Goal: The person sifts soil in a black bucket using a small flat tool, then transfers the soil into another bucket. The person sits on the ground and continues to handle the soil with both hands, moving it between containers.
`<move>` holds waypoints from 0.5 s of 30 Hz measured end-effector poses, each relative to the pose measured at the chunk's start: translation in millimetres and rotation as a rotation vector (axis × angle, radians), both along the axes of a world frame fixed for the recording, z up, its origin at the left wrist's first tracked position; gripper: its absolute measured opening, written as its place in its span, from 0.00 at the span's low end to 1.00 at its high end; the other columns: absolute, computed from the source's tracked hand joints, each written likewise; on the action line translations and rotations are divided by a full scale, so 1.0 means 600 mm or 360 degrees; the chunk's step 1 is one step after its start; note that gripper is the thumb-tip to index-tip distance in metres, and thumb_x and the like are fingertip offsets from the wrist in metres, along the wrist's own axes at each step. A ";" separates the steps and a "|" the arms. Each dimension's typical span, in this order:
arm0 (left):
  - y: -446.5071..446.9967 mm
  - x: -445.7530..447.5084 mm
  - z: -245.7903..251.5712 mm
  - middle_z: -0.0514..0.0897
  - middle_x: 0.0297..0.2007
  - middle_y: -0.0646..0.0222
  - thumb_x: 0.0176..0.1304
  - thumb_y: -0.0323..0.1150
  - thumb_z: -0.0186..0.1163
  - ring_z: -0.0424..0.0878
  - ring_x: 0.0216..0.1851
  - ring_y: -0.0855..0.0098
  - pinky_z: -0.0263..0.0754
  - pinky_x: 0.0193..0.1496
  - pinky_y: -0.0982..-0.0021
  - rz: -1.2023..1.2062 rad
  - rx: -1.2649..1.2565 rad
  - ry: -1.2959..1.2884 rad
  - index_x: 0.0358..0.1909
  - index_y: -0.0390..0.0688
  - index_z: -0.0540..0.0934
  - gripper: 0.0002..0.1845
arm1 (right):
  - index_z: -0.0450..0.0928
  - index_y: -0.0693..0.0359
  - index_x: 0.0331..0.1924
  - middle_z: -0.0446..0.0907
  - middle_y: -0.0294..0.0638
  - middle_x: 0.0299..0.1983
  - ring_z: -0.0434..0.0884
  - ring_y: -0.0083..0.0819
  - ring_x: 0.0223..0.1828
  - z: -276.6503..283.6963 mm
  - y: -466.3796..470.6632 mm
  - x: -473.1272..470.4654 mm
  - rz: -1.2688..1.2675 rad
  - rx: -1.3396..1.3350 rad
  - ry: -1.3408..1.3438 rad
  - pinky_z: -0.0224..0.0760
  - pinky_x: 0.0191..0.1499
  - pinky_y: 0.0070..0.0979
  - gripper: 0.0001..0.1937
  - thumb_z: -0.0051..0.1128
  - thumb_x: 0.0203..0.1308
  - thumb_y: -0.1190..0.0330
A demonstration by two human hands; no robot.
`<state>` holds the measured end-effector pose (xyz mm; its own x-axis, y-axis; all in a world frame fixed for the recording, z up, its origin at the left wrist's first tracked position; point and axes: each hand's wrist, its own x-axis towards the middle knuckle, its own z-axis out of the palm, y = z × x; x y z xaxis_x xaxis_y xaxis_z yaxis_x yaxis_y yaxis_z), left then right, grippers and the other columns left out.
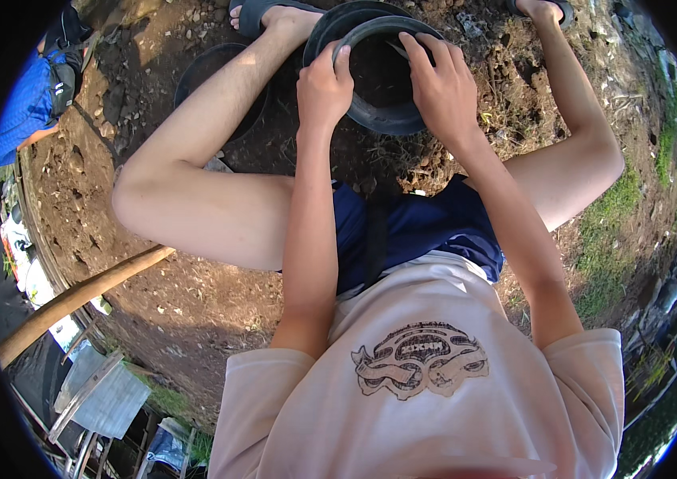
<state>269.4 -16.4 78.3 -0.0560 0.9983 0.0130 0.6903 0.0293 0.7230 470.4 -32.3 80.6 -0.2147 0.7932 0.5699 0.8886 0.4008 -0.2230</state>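
Note:
A dark round plastic bucket [383, 123] stands tilted on the soil between my legs, its opening facing me and its inside dark. My left hand [325, 87] grips the rim on the left, thumb laid over the edge. On the right side, my right hand [447, 90] holds the rim with its fingers reaching over into the opening. A small pale sliver shows by the right fingertips, too small to name. Directly behind this bucket is a second dark round container [329, 27], partly hidden by it.
Beside my left shin sits another dark round container [191, 75], partly covered by the leg. A wooden pole [86, 299] lies at the left. A person in blue clothing [27, 108] is at the upper left. A grey metal sheet [104, 389] lies at lower left.

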 end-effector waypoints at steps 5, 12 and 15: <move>-0.008 0.007 -0.010 0.90 0.45 0.45 0.83 0.49 0.50 0.86 0.51 0.38 0.81 0.56 0.42 0.0147 0.0050 0.0106 0.60 0.50 0.85 0.21 | 0.87 0.54 0.51 0.83 0.37 0.54 0.82 0.38 0.56 0.004 -0.061 -0.045 0.0253 -0.0093 0.0036 0.78 0.53 0.35 0.18 0.65 0.54 0.72; -0.006 0.007 -0.009 0.90 0.45 0.44 0.82 0.49 0.51 0.86 0.51 0.37 0.80 0.57 0.41 0.0162 -0.0039 0.0081 0.61 0.50 0.85 0.21 | 0.90 0.56 0.44 0.84 0.39 0.43 0.83 0.39 0.46 -0.022 -0.039 -0.074 0.0130 -0.0462 -0.0089 0.84 0.44 0.35 0.10 0.69 0.57 0.71; -0.009 0.006 -0.008 0.90 0.44 0.44 0.82 0.49 0.51 0.86 0.50 0.37 0.81 0.56 0.41 0.0160 -0.0012 0.0004 0.61 0.49 0.85 0.21 | 0.91 0.56 0.48 0.83 0.39 0.43 0.83 0.39 0.46 -0.032 -0.005 -0.080 0.0081 -0.0495 -0.0128 0.85 0.43 0.36 0.12 0.71 0.59 0.69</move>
<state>272.8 -21.8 73.4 -0.1559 0.9878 0.0056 0.6854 0.1041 0.7207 422.2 -35.1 61.7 -0.2933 0.9137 0.2813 0.8889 0.3689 -0.2716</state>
